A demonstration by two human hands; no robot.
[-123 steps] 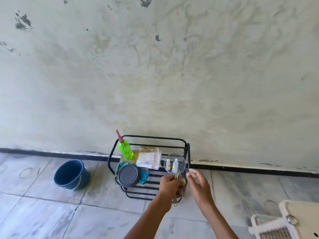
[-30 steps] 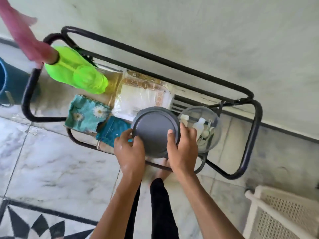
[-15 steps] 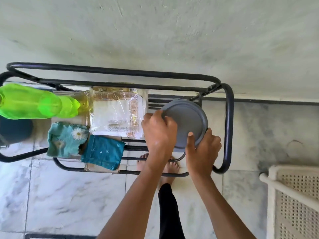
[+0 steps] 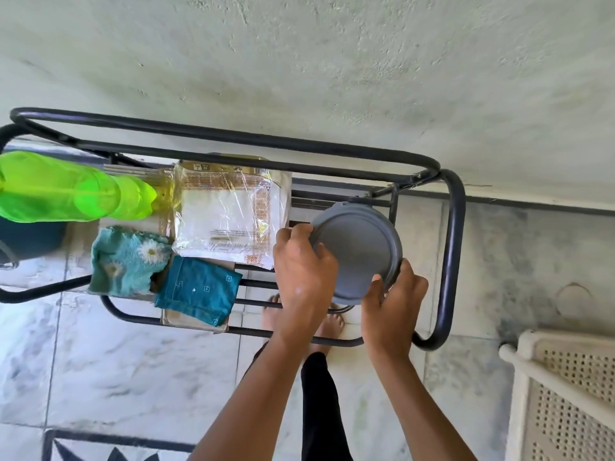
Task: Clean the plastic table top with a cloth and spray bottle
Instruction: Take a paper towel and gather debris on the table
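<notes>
A round grey lid (image 4: 361, 249) sits over a container at the right end of a black metal rack (image 4: 452, 247). My left hand (image 4: 304, 271) grips the lid's left edge and my right hand (image 4: 394, 301) grips its lower right edge. A bright green spray bottle (image 4: 73, 191) lies at the rack's left end. Below it rest a light teal floral cloth (image 4: 126, 261) and a darker teal folded cloth (image 4: 198, 289). The container under the lid is hidden.
A clear-wrapped pack of white napkins (image 4: 229, 214) lies in the rack's middle. A white perforated plastic table (image 4: 565, 394) stands at the lower right. A dark bucket (image 4: 30, 234) sits left, under the bottle. The wall rises just behind the rack; marble floor lies below.
Both hands carried the grey lid from the rack's middle onto the clear container at the right end, covering it. Over the last half second the hands have barely shifted.
</notes>
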